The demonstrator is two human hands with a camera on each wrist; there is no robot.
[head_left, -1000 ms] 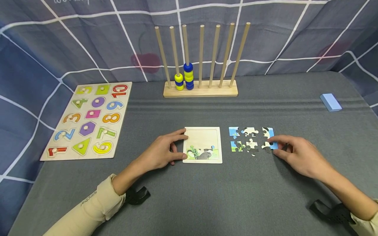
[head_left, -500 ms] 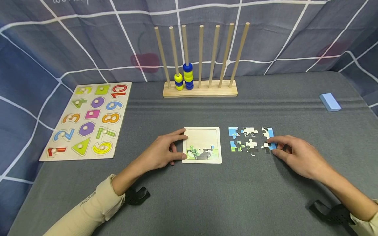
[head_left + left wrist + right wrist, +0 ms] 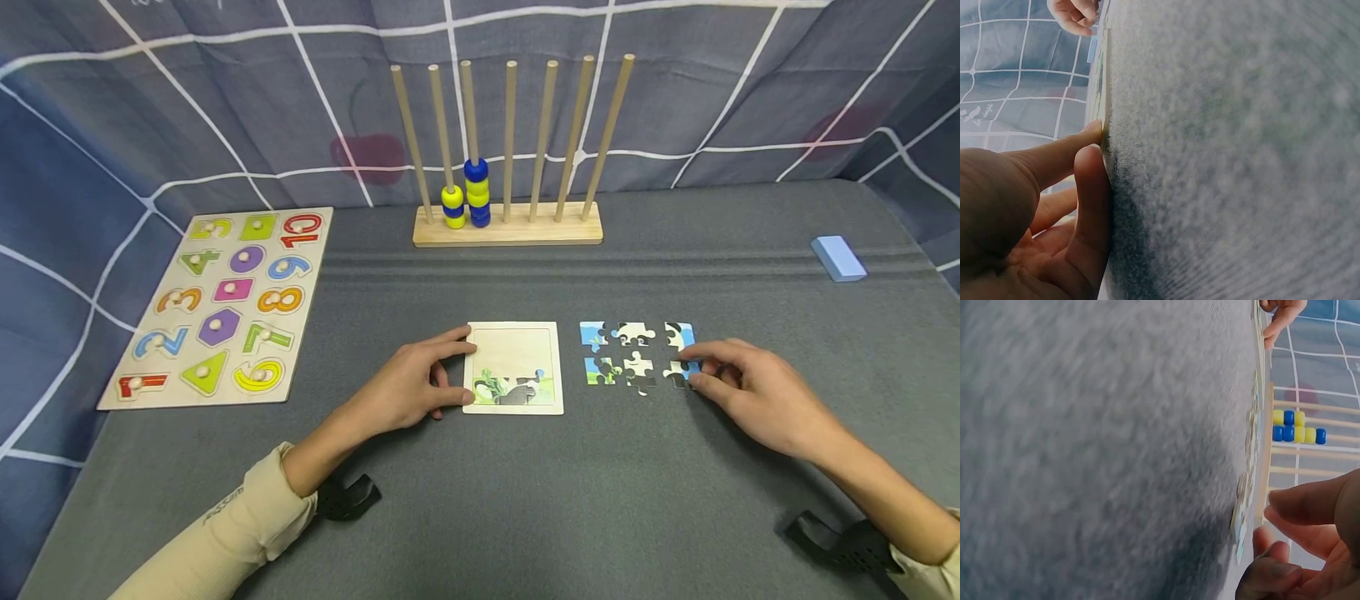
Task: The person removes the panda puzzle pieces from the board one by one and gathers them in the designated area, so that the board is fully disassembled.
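My left hand [image 3: 408,383] rests its index finger and thumb on the left edge of a square wooden puzzle board [image 3: 513,346], the two fingertips spread apart. Panda pieces fill the bottom strip of that board, and bare wood shows above. To its right, several loose jigsaw pieces lie in two rows, among them a black-and-white piece [image 3: 637,335] and a blue-green corner piece [image 3: 600,372]. My right hand [image 3: 757,392] hovers at the lower right panda piece [image 3: 678,373], thumb and index fingertips apart at its right side and partly covering it. The right wrist view shows a gap between these fingers.
A wooden number-and-shape puzzle [image 3: 225,308] lies at the left. Behind the board stands a bead rack [image 3: 510,237] with upright pegs, two of them carrying blue and yellow beads. A light blue block [image 3: 839,259] sits at the far right, near the grid-patterned cloth wall [image 3: 712,92].
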